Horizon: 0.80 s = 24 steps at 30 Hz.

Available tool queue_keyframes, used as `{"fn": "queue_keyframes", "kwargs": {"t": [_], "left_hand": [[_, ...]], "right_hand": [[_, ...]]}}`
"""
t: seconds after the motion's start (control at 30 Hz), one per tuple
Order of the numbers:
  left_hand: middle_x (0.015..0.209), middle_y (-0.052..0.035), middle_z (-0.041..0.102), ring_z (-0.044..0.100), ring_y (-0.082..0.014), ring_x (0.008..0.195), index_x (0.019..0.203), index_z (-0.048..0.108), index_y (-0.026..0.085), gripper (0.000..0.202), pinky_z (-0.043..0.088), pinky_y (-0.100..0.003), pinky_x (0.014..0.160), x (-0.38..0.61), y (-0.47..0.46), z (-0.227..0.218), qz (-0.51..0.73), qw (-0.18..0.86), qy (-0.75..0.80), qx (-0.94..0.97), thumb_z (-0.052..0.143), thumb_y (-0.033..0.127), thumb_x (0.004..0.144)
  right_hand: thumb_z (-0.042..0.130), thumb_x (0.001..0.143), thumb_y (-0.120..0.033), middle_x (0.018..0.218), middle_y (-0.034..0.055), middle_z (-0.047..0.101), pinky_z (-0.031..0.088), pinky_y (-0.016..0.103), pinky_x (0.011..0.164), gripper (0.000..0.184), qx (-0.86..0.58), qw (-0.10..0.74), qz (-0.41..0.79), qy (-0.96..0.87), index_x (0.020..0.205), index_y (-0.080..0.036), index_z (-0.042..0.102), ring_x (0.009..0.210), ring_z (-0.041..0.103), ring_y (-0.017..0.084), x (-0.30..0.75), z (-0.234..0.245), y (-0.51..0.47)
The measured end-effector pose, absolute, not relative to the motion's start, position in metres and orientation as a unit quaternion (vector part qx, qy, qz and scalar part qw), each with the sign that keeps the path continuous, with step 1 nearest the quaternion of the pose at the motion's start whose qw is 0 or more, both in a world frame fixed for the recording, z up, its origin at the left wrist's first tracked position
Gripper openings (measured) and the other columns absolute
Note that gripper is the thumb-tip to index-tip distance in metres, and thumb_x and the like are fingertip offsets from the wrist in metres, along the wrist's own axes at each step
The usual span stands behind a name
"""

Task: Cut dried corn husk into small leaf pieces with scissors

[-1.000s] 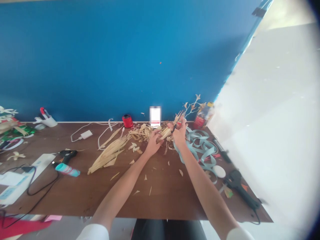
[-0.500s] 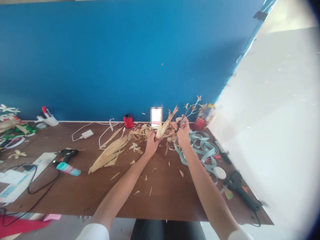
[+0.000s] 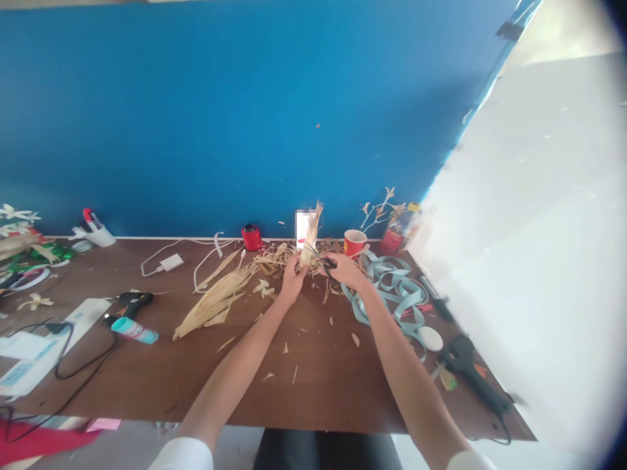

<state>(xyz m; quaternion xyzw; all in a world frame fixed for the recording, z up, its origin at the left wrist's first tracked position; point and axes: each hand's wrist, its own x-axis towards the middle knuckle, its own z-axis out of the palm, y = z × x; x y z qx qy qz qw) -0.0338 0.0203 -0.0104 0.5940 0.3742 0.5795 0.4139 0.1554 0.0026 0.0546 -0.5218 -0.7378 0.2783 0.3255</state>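
Observation:
Between the fingers of my left hand is a pale dried corn husk, its frayed end pointing up. My right hand is closed on a pair of dark-handled scissors, whose blades reach left to the husk; whether they are cutting into it I cannot tell. Behind and beneath both hands lies a heap of husk scraps. A small white husk flower rests left of my left hand, and a bundle of long husk strips lies farther left.
A red paper cup stands behind my right hand, near tangled light-blue ribbon. One glue gun lies at the right edge, another on the left by a blue tube and a white power strip. A blue partition rises behind.
My right hand has come down and left with the scissors, bringing the blades to the husk. The husk now stands more upright, and the red cup is uncovered.

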Motion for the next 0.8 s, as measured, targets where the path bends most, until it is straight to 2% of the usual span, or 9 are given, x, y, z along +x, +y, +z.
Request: {"fn": "queue_keyframes", "kwargs": {"t": [0.17,0.3,0.4,0.63,0.8], "left_hand": [[0.119,-0.0066,0.064,0.057,-0.0232,0.112,0.115,0.062,0.020,0.040,0.040,-0.038,0.103,-0.035,0.028,-0.019,0.593,0.508,0.363,0.509,0.064,0.027,0.075],[0.115,-0.0044,0.066,0.059,-0.0222,0.109,0.117,0.062,0.021,0.044,0.041,-0.037,0.101,-0.036,0.031,-0.023,0.592,0.521,0.352,0.504,0.064,0.025,0.073],[0.113,-0.0039,0.067,0.060,-0.0225,0.108,0.115,0.064,0.022,0.043,0.044,-0.036,0.099,-0.037,0.031,-0.024,0.591,0.518,0.351,0.509,0.062,0.023,0.072],[0.115,-0.0054,0.067,0.059,-0.0228,0.112,0.115,0.064,0.022,0.044,0.044,-0.038,0.099,-0.035,0.031,-0.023,0.590,0.529,0.354,0.497,0.065,0.025,0.071],[0.118,-0.0065,0.066,0.058,-0.0228,0.114,0.104,0.064,0.021,0.035,0.043,-0.040,0.100,-0.034,0.030,-0.023,0.592,0.522,0.358,0.499,0.068,0.026,0.070]], "right_hand": [[0.067,0.073,-0.031,0.097,0.0041,0.072,0.048,0.029,0.076,0.038,-0.554,0.233,0.213,-0.770,0.110,-0.024,0.068,0.084,0.066,0.022,0.175,0.059,0.003],[0.058,0.073,-0.016,0.116,0.0026,0.069,0.047,0.027,0.080,0.046,-0.566,0.161,0.175,-0.790,0.117,-0.028,0.067,0.101,0.064,0.023,0.188,0.057,0.002],[0.055,0.072,-0.012,0.126,0.0014,0.065,0.048,0.029,0.083,0.053,-0.575,0.115,0.157,-0.794,0.120,-0.029,0.065,0.109,0.062,0.025,0.191,0.056,0.000],[0.054,0.074,-0.013,0.125,0.0015,0.066,0.049,0.032,0.084,0.054,-0.583,0.105,0.139,-0.794,0.124,-0.031,0.063,0.108,0.063,0.027,0.186,0.060,-0.002],[0.055,0.075,-0.014,0.127,0.0014,0.065,0.048,0.031,0.087,0.053,-0.587,0.094,0.143,-0.791,0.124,-0.031,0.063,0.114,0.061,0.027,0.185,0.060,-0.002]]}}
